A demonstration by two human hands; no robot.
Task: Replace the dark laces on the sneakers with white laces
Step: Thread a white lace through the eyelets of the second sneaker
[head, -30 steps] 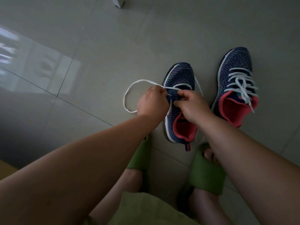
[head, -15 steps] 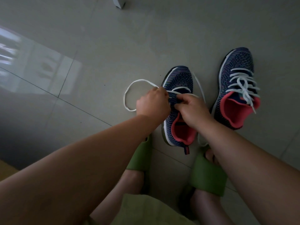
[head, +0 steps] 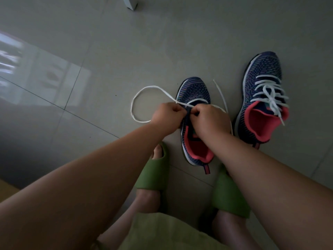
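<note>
No text, brand or number can be read; the dim view may hide small sneaker marks.

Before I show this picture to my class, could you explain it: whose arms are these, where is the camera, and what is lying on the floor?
There is no machine here: a camera on a person's head looks down at their own arms. The left hand and right hand each pinch a white lace over the near sneaker, which is only partly laced. The lace loops out onto the tiled floor. To the right stands the other sneaker, already laced in white and tied. The person wears green slippers.
</note>
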